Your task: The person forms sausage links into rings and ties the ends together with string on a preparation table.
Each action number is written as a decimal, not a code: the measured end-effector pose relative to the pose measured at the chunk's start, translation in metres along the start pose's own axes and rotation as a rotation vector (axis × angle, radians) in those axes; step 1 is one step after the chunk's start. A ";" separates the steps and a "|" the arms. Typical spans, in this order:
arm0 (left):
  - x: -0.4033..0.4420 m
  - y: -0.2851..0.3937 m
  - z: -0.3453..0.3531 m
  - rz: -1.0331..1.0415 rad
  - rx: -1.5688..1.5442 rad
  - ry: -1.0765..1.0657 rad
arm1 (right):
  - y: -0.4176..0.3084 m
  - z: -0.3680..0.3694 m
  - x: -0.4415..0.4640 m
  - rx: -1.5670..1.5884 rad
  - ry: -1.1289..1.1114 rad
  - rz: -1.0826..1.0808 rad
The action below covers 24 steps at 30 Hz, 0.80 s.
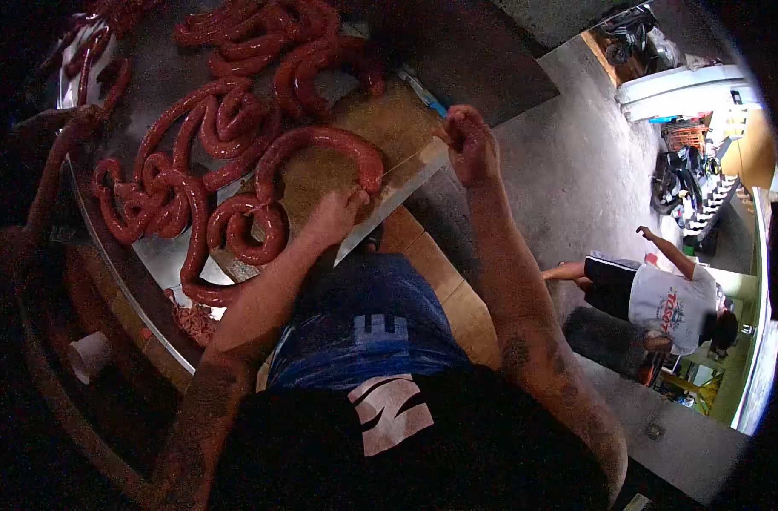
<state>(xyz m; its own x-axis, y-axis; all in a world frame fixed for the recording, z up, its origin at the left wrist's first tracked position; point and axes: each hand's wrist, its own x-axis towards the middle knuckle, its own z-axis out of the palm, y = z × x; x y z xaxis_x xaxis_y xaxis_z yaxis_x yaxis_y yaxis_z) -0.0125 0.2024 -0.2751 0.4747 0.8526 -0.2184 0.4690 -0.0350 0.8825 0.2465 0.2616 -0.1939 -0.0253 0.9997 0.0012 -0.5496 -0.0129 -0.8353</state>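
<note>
Long red sausage coils (231,123) lie over the metal table (172,51) and onto a wooden board (317,183). One curved sausage (321,140) ends beside my left hand (342,213), whose fingers are closed near that end. A thin pale strand (406,169) runs from the sausage end toward my right hand (471,149). My right hand is raised off the board's right side with its fingers pinched together. What lies inside either hand is too small or hidden to make out.
A person (670,307) in a white shirt stands on the concrete floor at the right. Ground meat (193,319) sits by the table's lower edge, near a white cup-like object (89,356). A blue-handled tool (433,104) lies beyond the board.
</note>
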 end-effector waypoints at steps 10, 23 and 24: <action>-0.113 -0.012 -0.073 -0.343 -0.548 -0.462 | 0.024 -0.025 0.042 -0.138 0.250 0.074; -0.181 -0.096 -0.192 -0.192 -0.132 0.549 | 0.108 0.111 -0.034 -0.552 -0.693 0.873; -0.179 -0.070 -0.149 -0.387 -0.488 0.413 | 0.099 0.121 -0.034 -0.554 -0.731 0.874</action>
<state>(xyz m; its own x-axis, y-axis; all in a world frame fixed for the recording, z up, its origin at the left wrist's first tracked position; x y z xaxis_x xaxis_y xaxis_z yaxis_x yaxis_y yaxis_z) -0.2415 0.1304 -0.2358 -0.0208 0.8869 -0.4616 0.1161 0.4607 0.8799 0.0918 0.2239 -0.2103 -0.7533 0.4145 -0.5107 0.3010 -0.4731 -0.8280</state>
